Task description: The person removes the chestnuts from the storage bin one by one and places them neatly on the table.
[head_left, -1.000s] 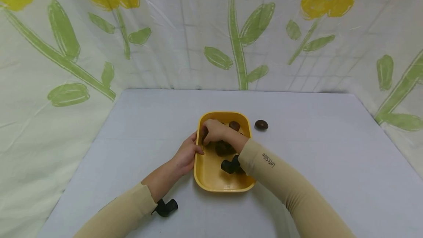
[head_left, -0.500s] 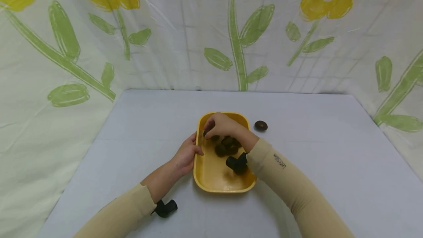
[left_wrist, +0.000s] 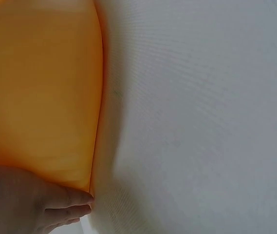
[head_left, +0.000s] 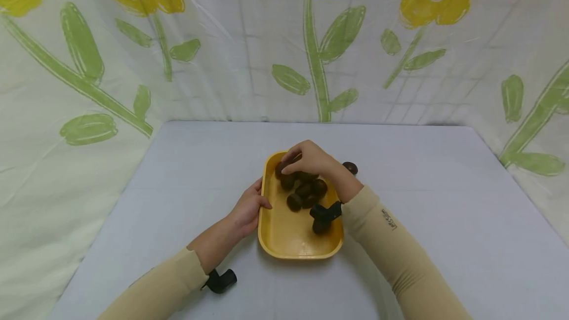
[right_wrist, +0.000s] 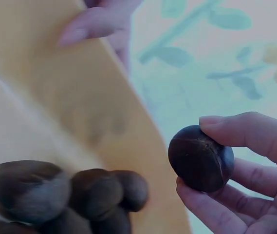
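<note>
A yellow plastic tray (head_left: 284, 238) lies on the white table with several dark brown chestnuts (head_left: 295, 202) inside, mostly in its far half. My left hand (head_left: 246, 211) grips the tray's left wall, thumb over the rim and fingers outside. Over the tray's far end, my right hand (head_left: 311, 158) pinches one chestnut (right_wrist: 199, 158) between thumb and fingertips. In the right wrist view that chestnut is raised near the tray's edge, apart from the others. The left wrist view shows the tray's outer wall (left_wrist: 46, 97) and my left fingers (left_wrist: 67, 197) against it.
Another chestnut (head_left: 350, 167) lies on the table outside the tray's far right corner, partly behind my right wrist. Black wrist cameras (head_left: 222, 280) hang under both forearms, the right one over the tray. A flower-printed cloth (head_left: 213, 63) hangs behind the table.
My right hand has come up from the tray's far left corner and shifted right, now lifting a chestnut. More chestnuts are visible in the tray. The left hand keeps its hold.
</note>
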A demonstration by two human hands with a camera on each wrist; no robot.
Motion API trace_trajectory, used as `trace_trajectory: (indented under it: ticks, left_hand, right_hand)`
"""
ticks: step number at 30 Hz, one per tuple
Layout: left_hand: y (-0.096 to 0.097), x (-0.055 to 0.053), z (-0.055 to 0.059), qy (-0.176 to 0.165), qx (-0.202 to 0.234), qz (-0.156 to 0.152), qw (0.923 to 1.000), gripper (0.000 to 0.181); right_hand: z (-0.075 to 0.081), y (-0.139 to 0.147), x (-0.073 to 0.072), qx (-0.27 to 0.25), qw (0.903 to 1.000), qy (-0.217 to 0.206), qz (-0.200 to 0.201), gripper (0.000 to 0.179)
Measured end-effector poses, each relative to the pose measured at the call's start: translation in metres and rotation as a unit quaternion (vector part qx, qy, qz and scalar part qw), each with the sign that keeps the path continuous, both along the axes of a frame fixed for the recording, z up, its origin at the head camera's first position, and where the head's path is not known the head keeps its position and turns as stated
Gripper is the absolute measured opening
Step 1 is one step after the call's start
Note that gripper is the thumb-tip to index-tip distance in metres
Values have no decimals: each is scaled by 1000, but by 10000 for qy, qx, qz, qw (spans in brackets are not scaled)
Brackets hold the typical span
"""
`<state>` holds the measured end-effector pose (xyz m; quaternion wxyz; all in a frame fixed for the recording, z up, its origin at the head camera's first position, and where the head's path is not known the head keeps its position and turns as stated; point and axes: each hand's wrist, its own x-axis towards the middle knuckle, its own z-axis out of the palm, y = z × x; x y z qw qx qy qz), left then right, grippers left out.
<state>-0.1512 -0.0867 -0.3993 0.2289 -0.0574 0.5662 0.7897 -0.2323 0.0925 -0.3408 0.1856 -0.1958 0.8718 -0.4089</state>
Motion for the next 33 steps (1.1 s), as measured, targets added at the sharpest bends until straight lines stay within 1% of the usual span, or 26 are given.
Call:
trace_trajectory:
  ticks: [5,10,15,19,22,27,33]
  left_hand:
    - [0,0,-1,-34,9,-8,10000,85]
    - [1,1,-1,-29,33,54,10000,87]
    - [1,0,-2,15,50,61,10000,87]
    - [1,0,-2,4,-14,50,10000,86]
    - [1,0,-1,20,-93,52,9999,86]
    - [1,0,0,35,-139,22,9999,86]
    - [1,-1,1,-24,-128,3,9999,85]
  right_hand:
    - [7,13,1,-436,9978,-257,-416,28]
    - [11,32,3,-675,9945,-263,-758,32]
    - [14,57,2,-921,9909,-269,-949,38]
    - [13,77,4,-987,9864,-313,-1279,42]
    - [8,91,6,-934,9827,-289,-1576,45]
    - [-7,120,10,-927,9754,-351,-1968,49]
    - [-21,155,12,-986,9630,-398,-2475,55]
